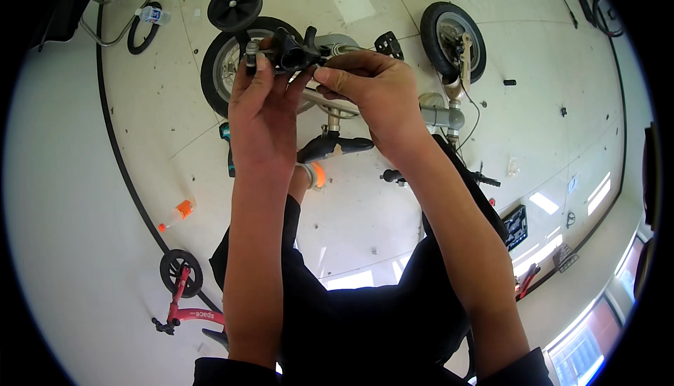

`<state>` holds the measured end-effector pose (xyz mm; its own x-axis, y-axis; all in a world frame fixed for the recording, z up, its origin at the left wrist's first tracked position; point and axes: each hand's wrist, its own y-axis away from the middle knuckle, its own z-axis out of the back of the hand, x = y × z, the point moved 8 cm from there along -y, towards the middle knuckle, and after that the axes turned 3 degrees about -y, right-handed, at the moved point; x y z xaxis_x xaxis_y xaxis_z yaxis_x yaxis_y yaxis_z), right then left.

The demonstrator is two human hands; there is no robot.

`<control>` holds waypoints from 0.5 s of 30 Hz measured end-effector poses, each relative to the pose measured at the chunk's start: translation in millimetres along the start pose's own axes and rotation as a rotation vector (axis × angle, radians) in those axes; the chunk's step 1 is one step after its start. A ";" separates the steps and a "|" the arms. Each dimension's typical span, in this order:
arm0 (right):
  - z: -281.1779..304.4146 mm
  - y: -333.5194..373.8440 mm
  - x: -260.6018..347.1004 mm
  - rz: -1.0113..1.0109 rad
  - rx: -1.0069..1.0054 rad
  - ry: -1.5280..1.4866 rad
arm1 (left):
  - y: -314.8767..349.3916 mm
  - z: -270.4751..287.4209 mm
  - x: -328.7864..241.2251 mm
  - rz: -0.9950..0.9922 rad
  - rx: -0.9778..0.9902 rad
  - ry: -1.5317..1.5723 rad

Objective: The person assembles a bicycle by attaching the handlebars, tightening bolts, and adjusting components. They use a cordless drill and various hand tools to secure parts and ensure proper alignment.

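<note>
In front of me, at upper centre, my left hand grips a black part with a round opening, its kind unclear. A silvery metal fitting shows by my left fingers. My right hand has thumb and fingers pinched at the part's right edge; whatever small piece they hold is hidden. Both hands are above a small bicycle lying on its side. Its rear wheel, training wheel, pedal, black saddle and front wheel surround them.
At left are an orange-labelled bottle, a red balance bike and a clear bottle beside a black ring. A teal power tool lies near my left forearm. On the right are a black tool case and a loose pedal.
</note>
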<state>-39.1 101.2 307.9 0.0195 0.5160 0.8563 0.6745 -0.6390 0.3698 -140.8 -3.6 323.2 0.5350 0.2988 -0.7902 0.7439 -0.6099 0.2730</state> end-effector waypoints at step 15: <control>-18.6 19.8 27.9 0.674 -0.017 0.740 | 9.0 10.7 8.2 0.042 -0.139 -0.213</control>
<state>-39.0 92.4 345.8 -0.0742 -0.4383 0.8958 0.6809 -0.6786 -0.2756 -134.0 -14.4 313.2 0.4809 0.1054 -0.8704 0.7788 -0.5074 0.3689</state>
